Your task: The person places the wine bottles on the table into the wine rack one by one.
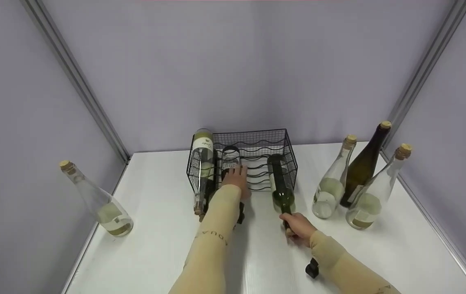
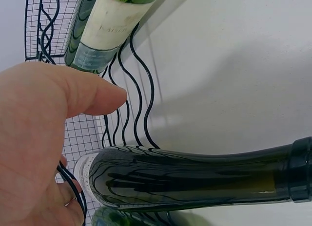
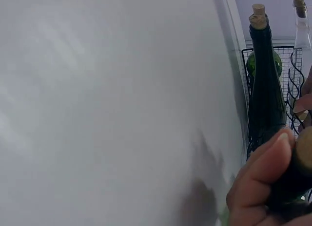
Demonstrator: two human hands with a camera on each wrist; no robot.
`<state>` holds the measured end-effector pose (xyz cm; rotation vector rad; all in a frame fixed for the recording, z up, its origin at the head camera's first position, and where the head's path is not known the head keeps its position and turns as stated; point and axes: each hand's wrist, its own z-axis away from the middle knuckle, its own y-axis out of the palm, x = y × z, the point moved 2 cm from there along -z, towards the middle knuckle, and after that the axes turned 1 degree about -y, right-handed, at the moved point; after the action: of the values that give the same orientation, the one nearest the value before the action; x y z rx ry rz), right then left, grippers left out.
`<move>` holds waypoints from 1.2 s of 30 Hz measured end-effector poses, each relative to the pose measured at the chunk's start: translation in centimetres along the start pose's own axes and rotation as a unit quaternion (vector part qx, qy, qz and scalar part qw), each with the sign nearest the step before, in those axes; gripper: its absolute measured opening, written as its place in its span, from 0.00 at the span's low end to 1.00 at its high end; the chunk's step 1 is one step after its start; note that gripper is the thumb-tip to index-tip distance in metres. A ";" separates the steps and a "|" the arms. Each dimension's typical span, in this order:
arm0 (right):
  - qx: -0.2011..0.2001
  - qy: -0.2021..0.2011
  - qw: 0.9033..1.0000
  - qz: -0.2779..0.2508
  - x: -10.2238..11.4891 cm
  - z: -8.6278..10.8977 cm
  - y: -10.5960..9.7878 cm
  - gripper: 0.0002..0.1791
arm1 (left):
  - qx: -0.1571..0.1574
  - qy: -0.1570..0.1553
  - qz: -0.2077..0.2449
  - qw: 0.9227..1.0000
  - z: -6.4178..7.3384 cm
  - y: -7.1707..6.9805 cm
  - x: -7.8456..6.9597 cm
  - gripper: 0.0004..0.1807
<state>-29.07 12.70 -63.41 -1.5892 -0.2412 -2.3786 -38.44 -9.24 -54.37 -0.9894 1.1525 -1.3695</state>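
A person's right hand (image 1: 300, 226) grips the neck of a green bottle (image 1: 284, 198), its body lying in the right side of a wire rack (image 1: 265, 136) near the middle of the table's back edge. The left hand (image 1: 237, 179) reaches over the rack with its thumb held wide of the fingers, close by the base of a dark bottle (image 2: 190, 179) lying there. Clear bottles stand upright toward the table's right edge (image 1: 328, 192) and left edge (image 1: 106, 208).

The green bottle looks like stiff glass, smooth enough to slip and likely to chip if knocked. Its wide body is probably the heavier end, so the neck gives a narrow hold and the shoulder a steadier one. How full it is cannot be told.

In the head view, the left sleeve (image 1: 208, 241) covers most of the dark bottle, and bottles overlap at the rack's left side (image 1: 203, 163). Some left fingertips are lost behind wire in the left wrist view, leaving their contact unclear. The right wrist view cuts off the cork (image 3: 305, 150) at the picture's edge.
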 end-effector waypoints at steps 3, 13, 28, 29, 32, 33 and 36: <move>-0.034 0.000 0.999 -0.011 0.2 -0.9 0.1 0.18 | 0.000 -0.003 -0.001 1.000 0.2 -0.1 -0.1 0.46; -0.085 0.012 0.995 -0.044 0.8 -4.1 0.2 0.18 | -0.013 -0.008 -0.006 1.000 0.4 -0.3 -0.1 0.46; -0.066 0.013 0.990 -0.121 1.7 -5.7 0.0 0.18 | -0.020 -0.004 -0.026 0.999 0.2 -0.5 -0.3 0.45; -0.061 0.013 0.989 -0.136 1.7 -5.7 0.0 0.20 | -0.018 -0.002 -0.027 0.999 0.2 -0.5 -0.3 0.45; -0.050 0.016 0.984 -0.169 1.5 -5.6 0.0 0.28 | -0.009 0.000 -0.022 1.000 0.4 -0.5 -0.4 0.45; -0.048 0.016 0.982 -0.180 1.4 -5.6 0.1 0.30 | -0.008 -0.001 -0.018 1.000 0.5 -0.5 -0.4 0.46; -0.053 0.012 0.977 -0.207 1.1 -5.4 0.2 0.37 | -0.007 -0.004 -0.007 1.000 0.7 -0.4 -0.4 0.46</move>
<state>-34.11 10.88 -64.48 -1.6939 -0.4904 -2.7594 -37.83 -8.91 -53.79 -1.0139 1.1530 -1.3685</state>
